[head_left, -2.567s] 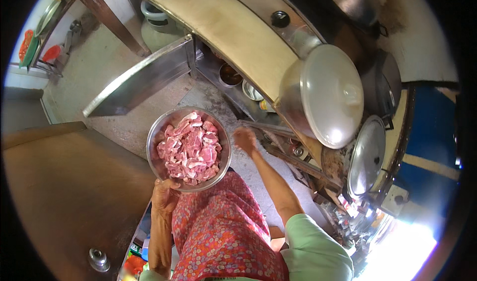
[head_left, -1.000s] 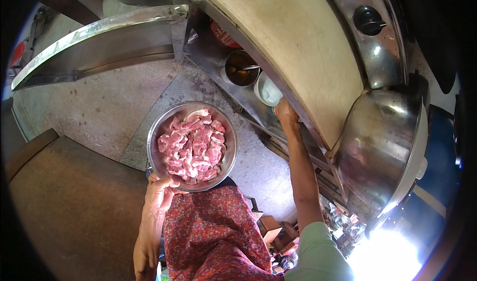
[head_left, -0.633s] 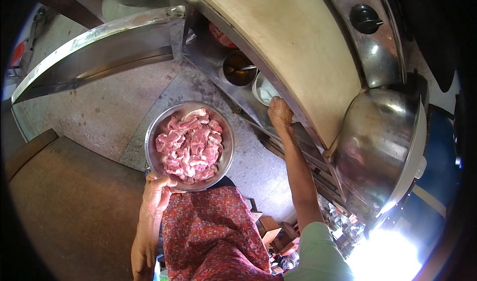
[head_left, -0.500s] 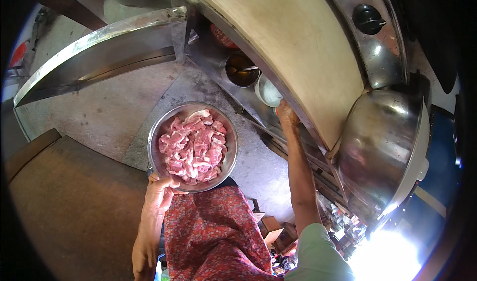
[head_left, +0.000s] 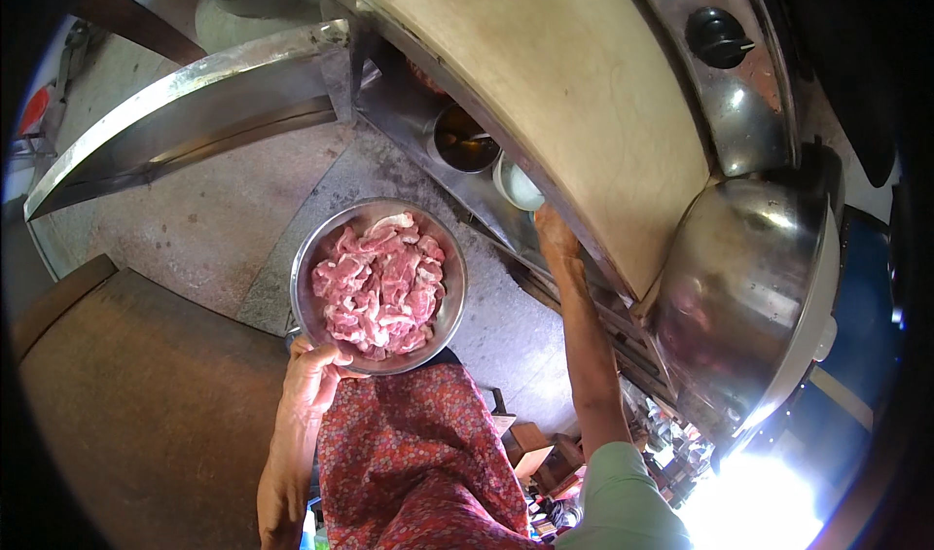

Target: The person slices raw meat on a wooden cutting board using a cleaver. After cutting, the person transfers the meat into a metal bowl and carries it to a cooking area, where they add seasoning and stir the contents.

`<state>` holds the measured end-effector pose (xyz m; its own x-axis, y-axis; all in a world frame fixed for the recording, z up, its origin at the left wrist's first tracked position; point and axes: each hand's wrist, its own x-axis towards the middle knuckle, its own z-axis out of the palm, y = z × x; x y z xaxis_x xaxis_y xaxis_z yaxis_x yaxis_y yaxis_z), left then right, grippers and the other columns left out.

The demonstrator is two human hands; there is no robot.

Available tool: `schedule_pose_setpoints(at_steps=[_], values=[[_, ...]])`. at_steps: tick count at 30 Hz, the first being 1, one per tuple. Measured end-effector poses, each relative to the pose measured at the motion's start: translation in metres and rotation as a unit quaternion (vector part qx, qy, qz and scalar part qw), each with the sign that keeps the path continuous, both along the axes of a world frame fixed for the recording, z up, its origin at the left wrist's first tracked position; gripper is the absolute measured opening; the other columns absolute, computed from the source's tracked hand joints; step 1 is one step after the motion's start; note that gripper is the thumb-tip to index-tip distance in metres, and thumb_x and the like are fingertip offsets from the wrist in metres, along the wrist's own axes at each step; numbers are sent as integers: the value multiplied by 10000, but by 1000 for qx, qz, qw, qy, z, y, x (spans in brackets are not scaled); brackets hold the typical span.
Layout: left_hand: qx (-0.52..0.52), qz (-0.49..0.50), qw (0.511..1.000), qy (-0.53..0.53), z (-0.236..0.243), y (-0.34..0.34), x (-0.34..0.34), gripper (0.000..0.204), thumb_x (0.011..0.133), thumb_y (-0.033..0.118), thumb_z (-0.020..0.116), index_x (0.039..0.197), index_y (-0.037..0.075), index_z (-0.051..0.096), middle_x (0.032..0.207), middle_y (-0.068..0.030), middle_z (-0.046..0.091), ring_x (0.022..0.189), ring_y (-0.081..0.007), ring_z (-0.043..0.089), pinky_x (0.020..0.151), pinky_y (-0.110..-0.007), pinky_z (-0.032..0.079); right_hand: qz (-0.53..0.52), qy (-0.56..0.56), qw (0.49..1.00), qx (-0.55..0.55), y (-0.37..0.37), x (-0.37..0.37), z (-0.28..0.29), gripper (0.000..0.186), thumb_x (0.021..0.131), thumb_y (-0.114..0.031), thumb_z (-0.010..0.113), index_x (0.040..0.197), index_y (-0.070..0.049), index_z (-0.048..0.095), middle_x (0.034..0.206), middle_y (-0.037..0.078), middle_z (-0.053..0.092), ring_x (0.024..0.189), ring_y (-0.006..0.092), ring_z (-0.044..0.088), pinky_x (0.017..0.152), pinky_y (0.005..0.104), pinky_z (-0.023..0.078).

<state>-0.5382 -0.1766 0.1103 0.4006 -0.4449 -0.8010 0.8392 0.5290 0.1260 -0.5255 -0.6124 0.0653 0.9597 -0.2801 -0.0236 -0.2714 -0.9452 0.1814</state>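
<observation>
My left hand (head_left: 313, 375) grips the near-left rim of a round metal bowl (head_left: 457, 302), thumb over the edge. Pieces of raw pink meat (head_left: 379, 283) fill the bowl, which is held level in front of my body. My right hand (head_left: 556, 234) reaches in under the edge of the pale counter, beside a bowl of white contents (head_left: 521, 188) on a lower shelf. Its fingers are mostly hidden, so whether they hold anything does not show. Beyond that bowl stands a metal pot of dark liquid (head_left: 465, 140).
The pale countertop (head_left: 545, 73) overhangs the metal shelf (head_left: 404, 146). A large metal basin (head_left: 749, 287) leans at the right. A metal-edged panel (head_left: 195, 93) stands at far left, and a brown tabletop (head_left: 146, 385) is at near left. A black knob (head_left: 718, 37) sits beyond the counter.
My right hand has shifted very slightly left and nearer, still beside the bowl of white contents. The view has turned a little. My left hand keeps the meat bowl in the same place.
</observation>
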Motion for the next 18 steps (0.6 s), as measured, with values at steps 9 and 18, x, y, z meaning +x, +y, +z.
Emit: schedule_pose_setpoints(at_steps=[9,18], values=[[18,1,1000,15,5,-4,3,113,664,-60,538,732,-26,621,725,-100,628,598,-210,633,573,-421,594,-27,49,998,2,35,19,22,224,840,-171,492,867,8,625,859,242,609,785,402,583,716,476,455],[9,5,1000,1,4,-1,2,100,671,-56,536,709,-23,622,720,-97,631,595,-210,634,573,-424,594,-168,-56,976,125,21,6,-5,297,860,-279,484,886,-13,615,838,142,652,731,310,620,717,405,474]])
